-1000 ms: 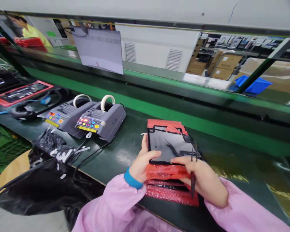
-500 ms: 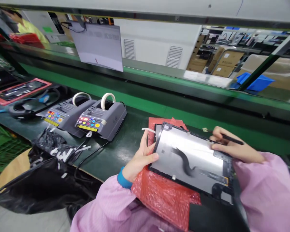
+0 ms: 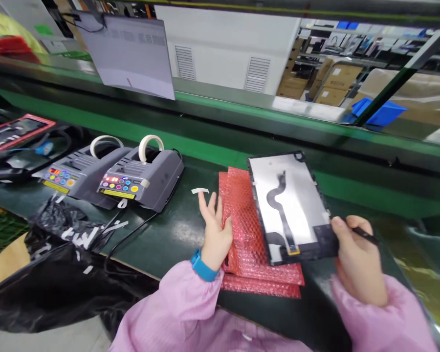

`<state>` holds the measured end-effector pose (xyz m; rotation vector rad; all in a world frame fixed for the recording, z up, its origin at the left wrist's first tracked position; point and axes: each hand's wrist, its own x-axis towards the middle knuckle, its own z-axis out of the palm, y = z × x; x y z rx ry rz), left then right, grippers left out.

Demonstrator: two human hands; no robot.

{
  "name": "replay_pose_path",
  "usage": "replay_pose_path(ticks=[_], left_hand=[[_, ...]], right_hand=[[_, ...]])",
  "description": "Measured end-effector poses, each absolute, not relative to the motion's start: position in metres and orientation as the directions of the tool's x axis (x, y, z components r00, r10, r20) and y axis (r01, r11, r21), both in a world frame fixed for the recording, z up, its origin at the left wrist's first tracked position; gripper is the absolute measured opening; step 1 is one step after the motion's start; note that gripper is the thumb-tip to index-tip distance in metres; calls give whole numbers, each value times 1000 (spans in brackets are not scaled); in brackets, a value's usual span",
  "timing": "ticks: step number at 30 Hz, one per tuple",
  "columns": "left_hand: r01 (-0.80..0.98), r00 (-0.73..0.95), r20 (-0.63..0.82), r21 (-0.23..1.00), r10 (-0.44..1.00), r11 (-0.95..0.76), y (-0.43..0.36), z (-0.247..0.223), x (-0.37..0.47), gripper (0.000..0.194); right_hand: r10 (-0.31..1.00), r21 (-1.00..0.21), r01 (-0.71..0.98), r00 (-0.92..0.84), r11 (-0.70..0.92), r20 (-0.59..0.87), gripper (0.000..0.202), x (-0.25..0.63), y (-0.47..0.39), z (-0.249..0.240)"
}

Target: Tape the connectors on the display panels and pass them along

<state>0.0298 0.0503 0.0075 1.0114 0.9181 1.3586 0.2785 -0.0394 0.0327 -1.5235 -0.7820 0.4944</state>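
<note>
My right hand (image 3: pixel 359 259) grips the lower right corner of a tablet screen panel (image 3: pixel 300 195), thumb on top. The panel's silvery back, with a dark curved flex cable (image 3: pixel 280 208), faces up. A thin black pen-like tool (image 3: pixel 365 235) also sticks out of that hand. My left hand (image 3: pixel 217 232) is raised with its fingers spread. A short strip of white tape (image 3: pixel 200 190) clings to one of its fingertips. Between the hands lie red bubble-wrap bags (image 3: pixel 242 220), stacked on the dark green bench, partly hidden under the panel.
Two grey tape dispensers (image 3: pixel 143 181) with white tape rolls stand at left. A black plastic bag (image 3: pixel 66 288) with tape scraps hangs at the bench's front edge. A monitor (image 3: pixel 128 54) hangs behind, and a gold-coloured sheet (image 3: pixel 421 274) lies at right.
My left hand has let go of the panel and moved away. My right hand has turned the panel and lifted it toward the far side. The camera view has shifted right.
</note>
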Motion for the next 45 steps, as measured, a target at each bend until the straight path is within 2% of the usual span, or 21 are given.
replay_pose_path(ticks=[3,5,9,11,13,15,17,19,21,23,26,32,40,45], left_hand=[[-250,-26,65,966,998,-69,44,2,30,105],[-233,-39,59,970,997,-67,41,-2,28,103],[-226,-39,66,971,997,-74,38,-11,20,98],[-181,-17,160,970,987,-160,36,-14,13,92],[-120,59,313,945,948,-305,33,-14,3,84],[-50,194,469,882,861,-469,30,-10,-8,79],[26,382,559,790,736,-613,28,-3,-18,76],[59,558,585,679,589,-732,28,2,-25,74],[52,675,581,578,456,-814,30,4,-27,76],[49,726,573,509,381,-859,33,2,-26,81],[84,757,540,476,367,-875,38,-6,-23,83],[86,745,539,506,393,-858,43,-17,-22,87],[47,725,550,561,415,-827,43,-21,-22,90],[40,725,547,574,419,-818,43,-21,-21,91]], right_hand=[[673,-992,121,736,-24,73,42,241,-38,15],[695,-992,115,718,-46,51,42,222,-36,8],[732,-974,221,670,-40,123,43,206,-33,0],[778,-950,307,610,-59,149,41,207,-35,1],[827,-909,406,540,-90,159,38,211,-40,6],[840,-865,494,502,-85,204,36,216,-50,15],[824,-859,512,494,-17,278,32,219,-62,25],[815,-908,415,508,52,279,26,218,-74,33],[850,-971,226,492,82,186,39,214,-84,39],[883,-997,62,466,37,62,47,208,-88,41],[889,-999,-37,457,-4,-20,34,199,-84,37],[912,-999,-36,410,15,-1,12,193,-74,25],[902,-997,-2,426,-74,-67,10,196,-78,22],[888,-998,43,458,-54,-28,11,192,-77,21]])
